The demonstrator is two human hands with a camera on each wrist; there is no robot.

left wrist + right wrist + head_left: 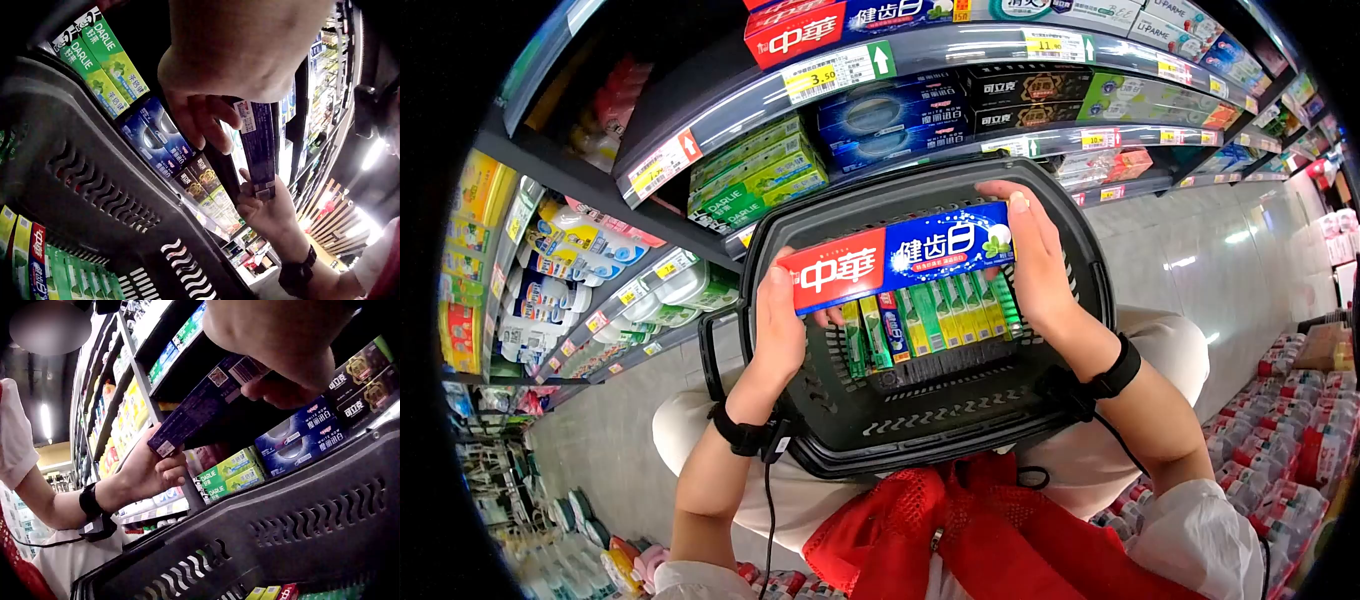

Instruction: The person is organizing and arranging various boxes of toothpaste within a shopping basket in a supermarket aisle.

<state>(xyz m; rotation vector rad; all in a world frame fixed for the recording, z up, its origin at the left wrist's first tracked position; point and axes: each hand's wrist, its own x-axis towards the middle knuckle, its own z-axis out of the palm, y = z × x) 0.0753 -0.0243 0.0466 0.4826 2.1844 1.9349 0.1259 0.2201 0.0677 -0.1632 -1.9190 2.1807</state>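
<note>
Nearest the body, a red cloth (880, 530) is lying below the black basket (820, 380), which is resting across the lap. Above the basket, a long red-and-blue box (945, 240) is spanning the gap between both hands, its printed face turning up. The left hand (778, 318) is gripping one end and the right hand (1040, 262) the other, each grip bending its fingers around the box. Inside the basket, beneath the box, slim packs (950, 315) are standing in a row. Caution: because only the ends are bearing the load, one loosening grip could drop that end onto the packs; excessive inward pressure could buckle the carton; a shifting knee could tilt the basket. Beyond the rim, green boxes (750, 175) and dark blue boxes (890, 115) are occupying the shelf.
</note>
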